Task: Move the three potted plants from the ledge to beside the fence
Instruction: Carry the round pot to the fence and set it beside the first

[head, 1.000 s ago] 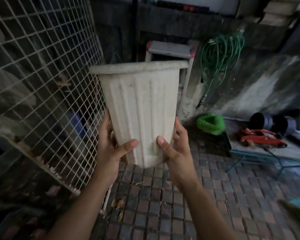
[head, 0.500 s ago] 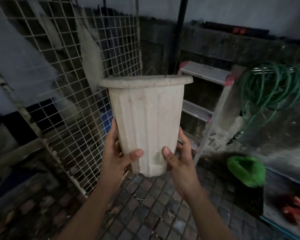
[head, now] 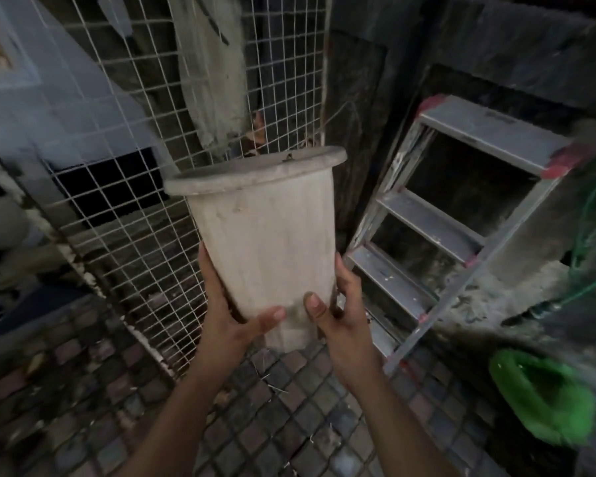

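Two bare hands held a tall, pale cream ribbed plastic pot (head: 269, 242) with a wide flat rim, raised off the ground in front of the person. The left hand (head: 233, 313) was wrapped around the lower left side of the pot, fingers spread behind its wall and the thumb pressed across the front near the base. The right hand (head: 338, 316) gripped the lower right side in the same way, its thumb lying flat against the front, close to the left thumb but not touching it. The pot was tilted, its rim leaning towards the right and away from the camera; its contents could not be seen from this angle. Directly behind and to the left of the pot stood a white wire-mesh fence panel (head: 135, 208) with a square grid, with a pale grey cloth (head: 214, 74) draped over its upper part. To the right of the pot, a grey aluminium stepladder (head: 437, 232) with red plastic corner caps leaned against a dark stained wall (head: 516, 39). A bright green plastic container (head: 544, 401) lay near the ladder's foot at lower right, blurred. Small square paving blocks (head: 283, 418) in dull red and grey covered the ground beneath both forearms.
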### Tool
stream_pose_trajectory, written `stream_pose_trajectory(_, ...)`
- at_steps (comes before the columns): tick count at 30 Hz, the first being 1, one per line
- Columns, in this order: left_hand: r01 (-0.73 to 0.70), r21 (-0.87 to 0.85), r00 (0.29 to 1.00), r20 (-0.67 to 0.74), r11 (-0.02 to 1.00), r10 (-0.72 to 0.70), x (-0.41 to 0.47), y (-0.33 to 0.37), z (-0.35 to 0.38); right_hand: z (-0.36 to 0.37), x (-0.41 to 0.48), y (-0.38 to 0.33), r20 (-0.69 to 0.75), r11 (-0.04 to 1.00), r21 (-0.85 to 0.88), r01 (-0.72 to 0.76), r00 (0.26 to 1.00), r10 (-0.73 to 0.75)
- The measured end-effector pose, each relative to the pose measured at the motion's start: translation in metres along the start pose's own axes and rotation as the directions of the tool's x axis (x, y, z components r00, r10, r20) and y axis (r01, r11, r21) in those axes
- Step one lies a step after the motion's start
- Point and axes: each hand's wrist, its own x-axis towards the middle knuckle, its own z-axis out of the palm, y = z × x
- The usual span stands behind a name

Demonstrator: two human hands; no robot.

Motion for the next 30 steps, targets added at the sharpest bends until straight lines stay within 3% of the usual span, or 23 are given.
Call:
stream_pose_trajectory(8, 0.131, 0.097, 0.964, -0.245, 0.987, -0.104, 0.032, -0.122, 0.048, -0.052, 0.088, 0.13, 0.192, 0.983, 0.068, -0.169, 0.969, 0.153)
stream_pose_trajectory(15, 0.246, 0.142, 0.906, -0.386, 0.959, -0.175, 0.02, -0.333, 0.04, -0.078, 0.141, 0.348, 0.312, 0.969, 0.008, -0.247, 0.921, 0.233)
stream_pose_trajectory(24, 0.211, 0.223, 0.946, -0.294, 0.952, -0.14, -0.05, -0.643, -0.029, -0.064, 0.087, 0.665, 0.233, 0.951, 0.083, -0.297, 0.934, 0.271)
stream_pose_trajectory(30, 0.15, 0.243, 0.952, -0.296, 0.958, -0.074, -0.09, -0.766, -0.048, -0.057, 0.08, 0.798, 0.227, 0.973, 0.053, -0.223, 0.952, 0.206)
